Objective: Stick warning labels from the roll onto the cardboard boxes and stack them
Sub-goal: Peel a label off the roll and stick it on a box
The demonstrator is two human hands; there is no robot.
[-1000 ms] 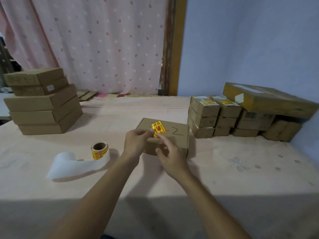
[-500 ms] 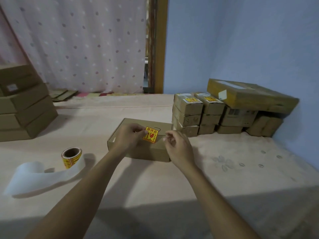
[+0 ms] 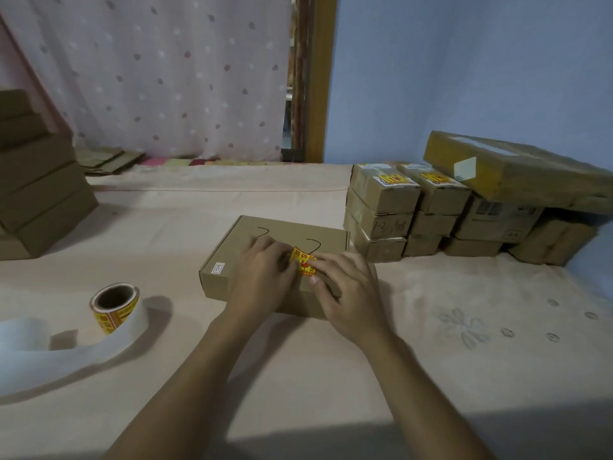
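Observation:
A flat cardboard box (image 3: 232,247) with pen marks on its lid lies in the middle of the table. A yellow and red warning label (image 3: 302,260) lies on the lid near the front edge. My left hand (image 3: 262,273) rests on the lid with its fingers at the label's left side. From the right, my right hand (image 3: 348,290) presses down on the label with its fingers. The label roll (image 3: 114,307) stands on the table to the left, with white backing paper (image 3: 66,356) trailing from it.
Stacked small boxes (image 3: 384,207), two with labels on top, stand at the right by the blue wall, with a large tilted box (image 3: 517,174) resting on them. A stack of flat boxes (image 3: 36,194) is at the far left. A dotted curtain hangs behind.
Both hands came down onto the box lid and the label went from held above the lid to lying flat on it. The view shifted closer to the box.

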